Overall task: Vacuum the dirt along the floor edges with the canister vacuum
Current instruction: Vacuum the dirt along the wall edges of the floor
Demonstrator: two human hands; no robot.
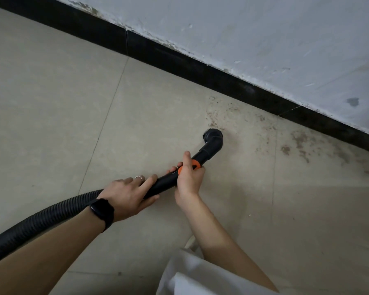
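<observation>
No readable text, label, brand, number or sign shows on anything here.

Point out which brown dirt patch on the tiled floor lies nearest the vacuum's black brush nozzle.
The small brown smear just beyond the black round brush nozzle; the larger patches lie farther right along the black skirting.

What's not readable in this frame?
Head view:
- canister: out of frame; hose runs off the left edge.
- collar: mostly hidden under right hand.
- nozzle: contact with floor unclear from this angle.
- left hand covers the hose-tube joint.
- white cloth: cut by bottom edge.
</observation>
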